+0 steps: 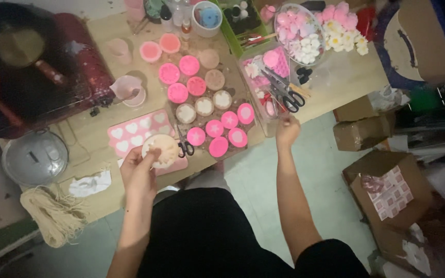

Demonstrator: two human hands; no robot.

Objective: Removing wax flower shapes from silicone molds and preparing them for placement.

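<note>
My left hand (pixel 139 172) grips a round pale cream cast piece (pixel 163 149) over the near edge of the wooden table (pixel 336 85), just above a pink tray of heart moulds (pixel 135 128). My right hand (pixel 287 131) has its fingers curled at the table's edge, touching the corner of a clear plastic box (pixel 263 77); whether it pinches anything is unclear. Black-handled scissors (pixel 287 95) lie on that box, just beyond the right hand. Small black scissors (pixel 185 146) lie next to the cream piece.
Several round pink silicone moulds (pixel 215 128), some filled white, cover the table's middle. A steel pot lid (pixel 34 157) and a twine bundle (pixel 52 211) sit left. Pink and white flowers (pixel 343 31) lie far right. Cardboard boxes (pixel 387 188) stand on the floor at right.
</note>
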